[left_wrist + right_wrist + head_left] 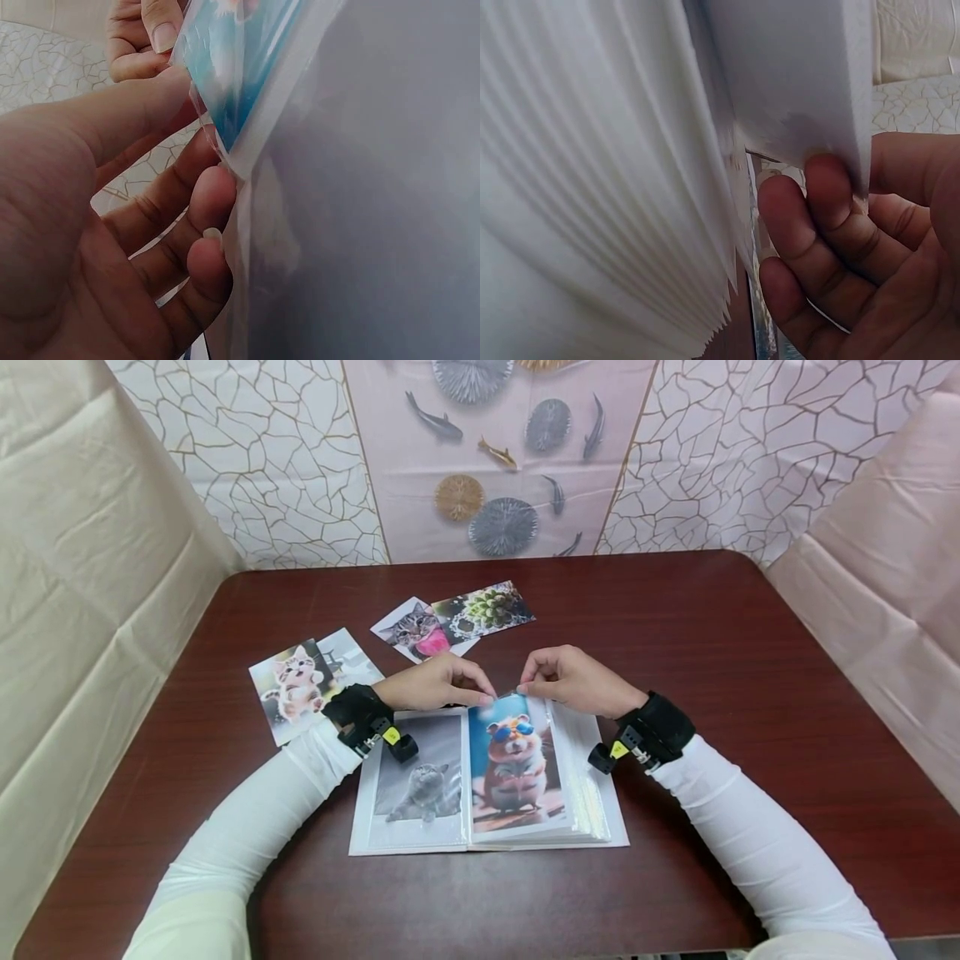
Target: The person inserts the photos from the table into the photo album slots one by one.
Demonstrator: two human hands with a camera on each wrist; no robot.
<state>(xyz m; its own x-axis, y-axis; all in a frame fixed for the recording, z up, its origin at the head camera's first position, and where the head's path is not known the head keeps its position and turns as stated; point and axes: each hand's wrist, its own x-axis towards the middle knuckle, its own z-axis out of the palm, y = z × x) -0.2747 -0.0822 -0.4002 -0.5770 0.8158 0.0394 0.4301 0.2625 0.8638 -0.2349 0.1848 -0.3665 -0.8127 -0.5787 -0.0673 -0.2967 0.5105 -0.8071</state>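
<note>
A photo album lies spread on the table, a grey cat photo on its left page. On the right, a photo of a hamster in sunglasses sits in a clear sleeve. At the top edge of that sleeve, my left hand pinches the plastic between thumb and fingers. My right hand pinches the top edge of the same page near its right corner. Seen from the right wrist, the lifted page stands apart from the fanned pages beneath.
Beyond the album, a kitten photo with a pink patch is partly under a succulent photo. By my left wrist, another kitten photo overlaps a pale photo. The brown table ends at a patterned cloth backdrop.
</note>
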